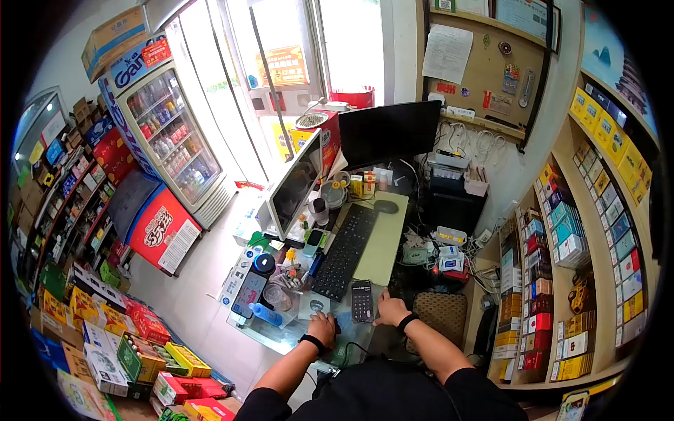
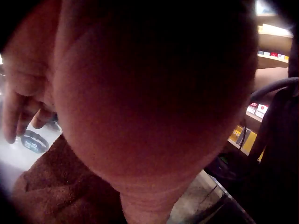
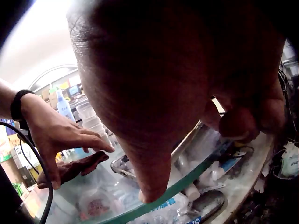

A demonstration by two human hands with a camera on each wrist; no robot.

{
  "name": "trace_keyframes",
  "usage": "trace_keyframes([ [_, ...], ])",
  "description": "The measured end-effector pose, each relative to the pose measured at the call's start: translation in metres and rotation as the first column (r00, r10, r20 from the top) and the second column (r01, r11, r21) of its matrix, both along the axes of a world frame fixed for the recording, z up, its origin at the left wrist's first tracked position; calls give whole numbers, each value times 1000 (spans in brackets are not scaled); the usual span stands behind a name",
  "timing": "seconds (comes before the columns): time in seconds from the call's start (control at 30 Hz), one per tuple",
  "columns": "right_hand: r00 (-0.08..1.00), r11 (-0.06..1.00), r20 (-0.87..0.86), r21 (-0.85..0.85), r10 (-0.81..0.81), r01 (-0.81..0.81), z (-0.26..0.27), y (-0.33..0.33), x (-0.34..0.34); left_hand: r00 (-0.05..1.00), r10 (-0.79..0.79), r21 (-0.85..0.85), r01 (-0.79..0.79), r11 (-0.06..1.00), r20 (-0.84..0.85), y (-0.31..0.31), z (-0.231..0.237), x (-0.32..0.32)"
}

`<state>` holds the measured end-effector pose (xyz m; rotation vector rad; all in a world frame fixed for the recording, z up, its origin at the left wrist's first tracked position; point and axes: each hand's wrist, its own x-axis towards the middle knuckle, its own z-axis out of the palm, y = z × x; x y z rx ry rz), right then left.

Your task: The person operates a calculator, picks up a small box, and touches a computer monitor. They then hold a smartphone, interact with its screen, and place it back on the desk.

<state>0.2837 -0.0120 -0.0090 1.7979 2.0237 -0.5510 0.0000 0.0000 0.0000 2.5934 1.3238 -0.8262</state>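
A brown cloth (image 3: pixel 74 170) was seen on the near part of the glass-topped desk (image 1: pixel 282 338), beneath the left hand (image 1: pixel 321 328). The left thumb and fingers were held well parted and relaxed over it; whether the cloth was touched by them could not be told. The right hand (image 1: pixel 391 309) was placed at the desk's right edge, near the near corner; its thumb was extended and its fingers were loosely bent, with nothing visibly held. Between the hands, a black keypad device (image 1: pixel 361 302) was laid flat, just beside the right hand. Farther from the near edge, a black keyboard (image 1: pixel 345 245) was set beside a pale green mat (image 1: pixel 382 242), on which a mouse (image 1: pixel 385 206) was rested. Toward the left corner, a blue bottle (image 1: pixel 267 313) was seen near clear plastic containers (image 1: pixel 277 297). At the far edge, a dark monitor (image 1: pixel 390 133) was stood upright.
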Motion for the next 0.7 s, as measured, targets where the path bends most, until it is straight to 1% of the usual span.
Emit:
trace_keyframes([
  [0.07, 1000, 1000, 13, -3, 12, -12, 2, -1, -2, 999, -33, 65, 32, 997, 12, -2, -11, -4],
  [0.17, 999, 998, -36, 65, -13, 15, -10, -3, 4, 998, -3, 97, -3, 995, 59, 4, -50, -7],
  [0.2, 995, 994, -92, 101, -30, 39, -14, -3, 6, 996, -83, 110, 79, 991, 28, 10, -75, -12],
  [0.23, 991, 992, -119, 110, -53, 66, -8, -3, 4, 998, 32, 94, -37, 995, 61, 5, -46, -6],
  [0.27, 989, 986, -135, 145, -58, 78, -9, -6, 2, 999, 29, 70, -31, 997, 32, 1, -22, -4],
  [0.3, 988, 983, -144, 161, -65, 88, -5, -8, 1, 995, 23, 109, -33, 994, 92, -1, -28, -8],
  [0.33, 985, 979, -160, 179, -72, 100, -7, -8, 2, 997, 16, 130, -26, 991, 81, 0, -33, -7],
  [0.37, 982, 982, -169, 157, -81, 108, -4, -8, 2, 998, 1, 108, -7, 994, 63, -2, -21, -5],
  [0.4, 986, 981, -153, 167, -69, 94, -6, -9, 3, 997, -3, 130, -6, 991, 73, -2, -28, -6],
  [0.43, 987, 984, -150, 152, -66, 89, -9, -8, 5, 999, -9, 78, 6, 997, 41, -1, -5, 0],
  [0.5, 992, 990, -112, 125, -51, 65, -6, -8, 6, 999, 11, 66, -14, 998, 44, 0, -8, 1],
  [0.6, 994, 993, -100, 104, -44, 55, -9, -5, 6, 999, 12, 45, -15, 999, 51, 1, -7, 0],
  [0.7, 994, 991, -103, 123, -45, 57, -12, -4, 7, 998, 38, 12, -39, 999, 56, 3, -4, 1],
])
